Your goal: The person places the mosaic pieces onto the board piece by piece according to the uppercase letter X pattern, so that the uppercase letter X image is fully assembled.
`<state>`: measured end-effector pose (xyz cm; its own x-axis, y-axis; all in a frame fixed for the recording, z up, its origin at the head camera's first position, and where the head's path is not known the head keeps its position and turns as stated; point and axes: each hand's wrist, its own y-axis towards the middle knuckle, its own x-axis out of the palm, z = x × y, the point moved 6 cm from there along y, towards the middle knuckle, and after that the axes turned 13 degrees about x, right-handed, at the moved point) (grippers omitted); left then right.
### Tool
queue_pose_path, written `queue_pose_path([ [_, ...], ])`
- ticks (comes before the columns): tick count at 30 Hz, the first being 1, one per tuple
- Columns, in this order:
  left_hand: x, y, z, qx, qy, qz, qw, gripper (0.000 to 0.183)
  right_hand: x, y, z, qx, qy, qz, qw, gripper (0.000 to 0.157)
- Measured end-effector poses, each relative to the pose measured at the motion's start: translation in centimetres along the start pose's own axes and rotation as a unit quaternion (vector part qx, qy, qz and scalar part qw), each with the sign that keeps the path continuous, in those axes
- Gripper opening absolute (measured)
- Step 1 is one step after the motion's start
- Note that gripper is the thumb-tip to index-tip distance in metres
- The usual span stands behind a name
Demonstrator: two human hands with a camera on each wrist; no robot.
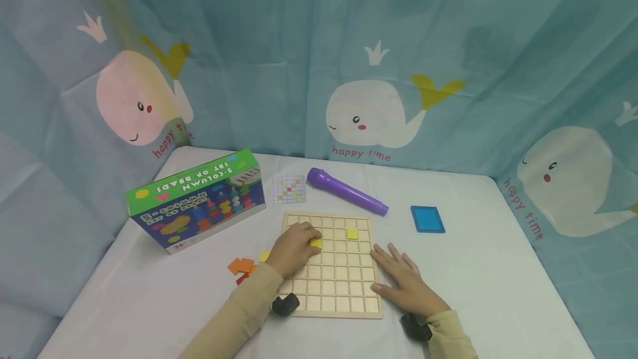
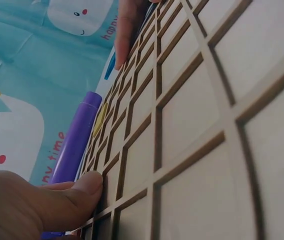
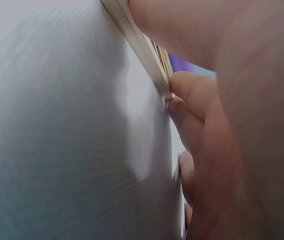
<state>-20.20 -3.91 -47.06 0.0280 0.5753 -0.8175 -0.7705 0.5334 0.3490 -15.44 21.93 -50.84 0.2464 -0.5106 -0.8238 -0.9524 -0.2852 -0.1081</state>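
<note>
Key relation, as judged: yellow square tile (image 1: 316, 242) against the cell walls of the pale wooden grid board (image 1: 328, 288). Tile lies toward the board's far-left corner, inside the rim; square, no long axis. Whether it sits flat in a cell: cannot tell.

Left hand (image 1: 294, 249) nearer: reaches in across the left edge, thumb and fingers pinching the tile. Second yellow square tile (image 1: 352, 234) in a cell near the far-right corner.

Right hand (image 1: 406, 286): fingers extended, thumb spread apart, touching the board's right edge; grips nothing.
</note>
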Motion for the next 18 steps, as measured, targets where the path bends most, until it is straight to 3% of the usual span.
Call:
queue_pose_path([
  [18,0.40,-0.02,-0.11,-0.002,0.003,-0.022,0.9997,0.028,0.05,0.10,0.24,-0.001,-0.007,0.005,1.000,0.072],
])
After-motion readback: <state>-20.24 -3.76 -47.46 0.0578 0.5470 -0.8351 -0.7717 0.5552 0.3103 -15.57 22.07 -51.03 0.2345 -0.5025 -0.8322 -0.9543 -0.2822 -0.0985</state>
